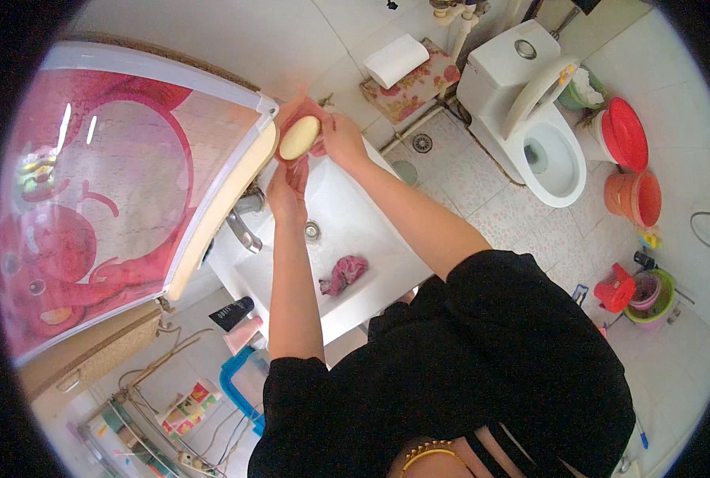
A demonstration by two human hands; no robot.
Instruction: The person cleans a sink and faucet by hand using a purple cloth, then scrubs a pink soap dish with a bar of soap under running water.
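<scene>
Both my hands reach to the far corner of a white washbasin (385,239). A pale yellow bar of soap (300,138) lies in a translucent pink soap dish or wrapping (298,107) between them; which of these it is I cannot tell. My left hand (288,191) holds it from the near side, fingers raised. My right hand (342,140) grips its right edge. A wet, crumpled pink-purple cloth (344,275) lies in the basin, apart from my hands. The metal drain (312,230) shows between my forearms.
A metal faucet (244,230) stands left of my left forearm. A black tube (231,313) and a pink tube (244,334) lie at the basin's lower left. A pink-patterned cabinet or panel (134,179) juts in at left. A toilet (525,113) and buckets (633,197) stand at right.
</scene>
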